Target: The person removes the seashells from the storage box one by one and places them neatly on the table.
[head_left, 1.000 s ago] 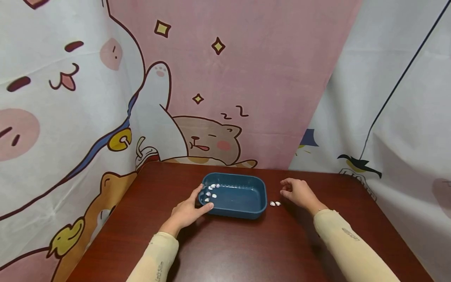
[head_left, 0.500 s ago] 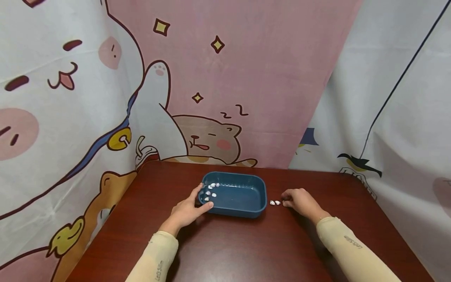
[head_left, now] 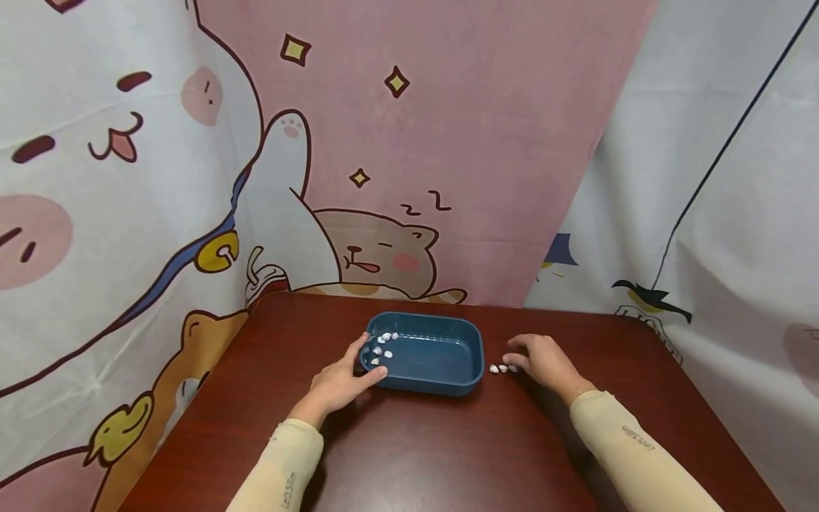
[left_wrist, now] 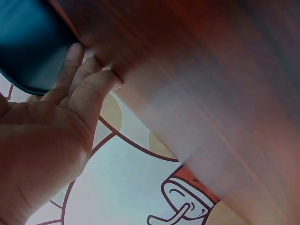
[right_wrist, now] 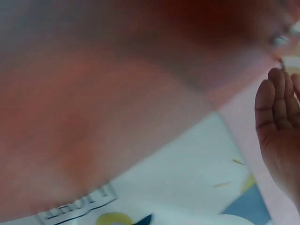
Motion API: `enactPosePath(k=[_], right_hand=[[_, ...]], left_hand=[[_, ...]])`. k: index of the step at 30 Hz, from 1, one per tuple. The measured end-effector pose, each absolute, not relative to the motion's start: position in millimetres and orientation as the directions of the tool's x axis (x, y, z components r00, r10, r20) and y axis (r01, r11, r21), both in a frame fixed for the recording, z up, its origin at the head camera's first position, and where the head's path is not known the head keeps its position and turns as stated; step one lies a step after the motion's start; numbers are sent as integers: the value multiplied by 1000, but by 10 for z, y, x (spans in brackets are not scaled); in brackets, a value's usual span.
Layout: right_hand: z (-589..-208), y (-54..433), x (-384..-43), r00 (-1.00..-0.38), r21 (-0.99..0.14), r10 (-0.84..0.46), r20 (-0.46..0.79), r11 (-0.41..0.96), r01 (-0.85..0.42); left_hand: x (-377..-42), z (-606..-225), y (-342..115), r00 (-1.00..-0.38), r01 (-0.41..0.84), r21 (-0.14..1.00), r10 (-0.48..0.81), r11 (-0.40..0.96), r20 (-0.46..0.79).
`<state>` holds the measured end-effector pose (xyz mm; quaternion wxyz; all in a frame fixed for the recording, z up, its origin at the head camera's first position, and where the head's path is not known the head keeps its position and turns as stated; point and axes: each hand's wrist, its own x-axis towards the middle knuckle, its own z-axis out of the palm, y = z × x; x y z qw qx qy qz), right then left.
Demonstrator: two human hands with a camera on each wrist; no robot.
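My left hand grips the left front corner of a blue rectangular dish, thumb at the near rim and fingers along the left side. Inside the dish's left end lie several small white, shell-like pieces. To the right of the dish, three similar white pieces sit in a short row on the table. My right hand hovers just over the rightmost piece, its fingers loosely bent and apart from the thumb. In the right wrist view the right hand shows relaxed fingers with nothing held in them.
The dark red-brown wooden table carries the dish and the pieces. Cartoon-printed cloth hangs right behind the table's far edge and along both sides.
The right hand came down at the right end of the row, then lifted slightly with its fingers parted. A third white piece now shows in the row. The left hand stays on the dish.
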<state>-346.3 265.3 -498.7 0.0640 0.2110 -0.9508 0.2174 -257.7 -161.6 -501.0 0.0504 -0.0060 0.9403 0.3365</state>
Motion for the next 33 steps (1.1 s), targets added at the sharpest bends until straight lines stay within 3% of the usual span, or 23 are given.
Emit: enactPosePath(k=[4, 8, 14, 19, 33], right_hand=[[-4738, 2193, -3484, -914, -457, -315, 256, 793, -402], [-4684, 1478, -3477, -916, -490, -352, 194, 774, -401], [-4947, 773, -3421, -927, -355, -372, 44, 861, -363], [-5061, 604, -3442, -924, -301, -380, 36, 878, -373], [-5072, 527, -3522, -848, -324, -529, 22, 799, -507]], left_hand=[[-2578, -5025, -1621, -995, -49, 626, 16, 779, -97], [-2559, -5037, -1635, -993, -67, 636, 8, 768, -115], [-2542, -5005, -1587, -989, -76, 648, 27, 758, -147], [-2561, -4953, -1607, -991, -63, 637, 29, 768, -133], [-2589, -5000, -1604, -991, -41, 635, 47, 772, -121]])
